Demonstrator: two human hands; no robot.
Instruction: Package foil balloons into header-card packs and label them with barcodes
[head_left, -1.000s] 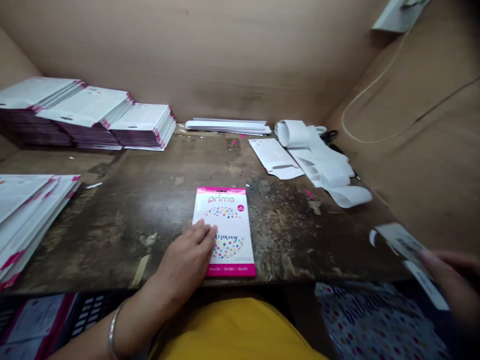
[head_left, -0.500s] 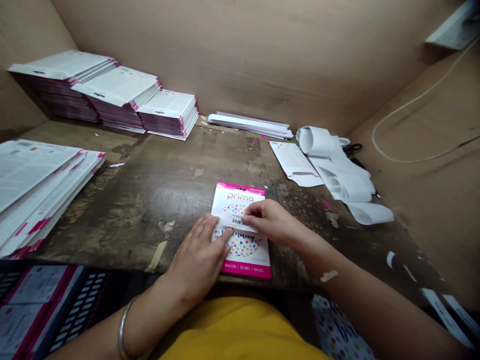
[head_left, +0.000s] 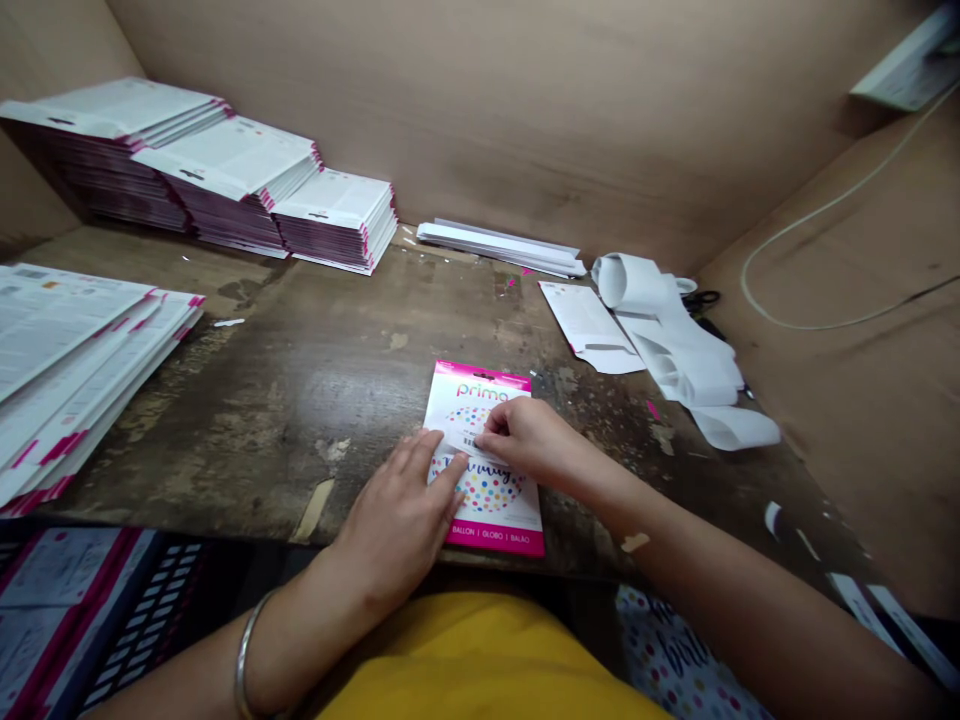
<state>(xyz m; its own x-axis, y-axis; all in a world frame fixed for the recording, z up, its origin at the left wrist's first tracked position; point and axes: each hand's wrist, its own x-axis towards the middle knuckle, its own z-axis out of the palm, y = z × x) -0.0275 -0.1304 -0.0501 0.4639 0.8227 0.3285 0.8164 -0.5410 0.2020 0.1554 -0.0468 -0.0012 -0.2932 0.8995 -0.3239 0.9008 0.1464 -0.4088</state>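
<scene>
A pink-and-white balloon packet [head_left: 491, 535] lies face up at the table's front edge, printed with coloured dots. My left hand [head_left: 401, 500] rests flat on its left side, fingers apart, thumb across the front. Over the packet's middle, my right hand [head_left: 517, 432] pinches a white barcode label [head_left: 466, 440] between thumb and forefinger. Part of the label and of the print is hidden under the right fingers.
Stacked packets [head_left: 334, 200] stand along the back left, with a looser pile [head_left: 82, 370] nearer at left. A curled label roll [head_left: 660, 320] and an open envelope [head_left: 589, 325] lie at right. A blue crate [head_left: 127, 640] sits below the left edge.
My right hand has shifted slightly left across the packet, covering more of the barcode label. My left hand stays on the packet, and the view has tilted a little.
</scene>
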